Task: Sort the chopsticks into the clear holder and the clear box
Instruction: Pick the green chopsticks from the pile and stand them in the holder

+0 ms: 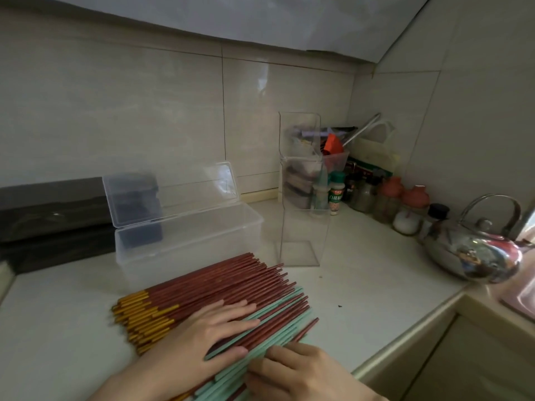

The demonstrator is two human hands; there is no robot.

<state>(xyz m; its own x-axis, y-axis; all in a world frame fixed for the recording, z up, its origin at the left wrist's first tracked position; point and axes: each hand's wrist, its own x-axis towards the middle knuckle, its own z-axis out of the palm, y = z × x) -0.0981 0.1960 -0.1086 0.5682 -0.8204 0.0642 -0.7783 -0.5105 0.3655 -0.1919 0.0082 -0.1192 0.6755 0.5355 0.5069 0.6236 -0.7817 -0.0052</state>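
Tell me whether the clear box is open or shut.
Open: the clear box has its lid tipped up behind it.

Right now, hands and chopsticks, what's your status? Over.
Left hand flat on the chopstick pile; right hand curled at green chopsticks, grip unclear. Clear box open, clear holder upright, both look empty. Nothing blocking them.

The long reddish-brown chopsticks with gold ends [220, 282], at lower centre, are showing a smooth, dull lacquer-like finish; the mint-green chopsticks [285, 332] beside them are looking matt. The clear lidded plastic box [188, 235] and tall clear plastic holder [301, 227] are catching soft glints. At right, the polished metal kettle [474, 256] is mirroring its surroundings on the smooth white table [362, 285].
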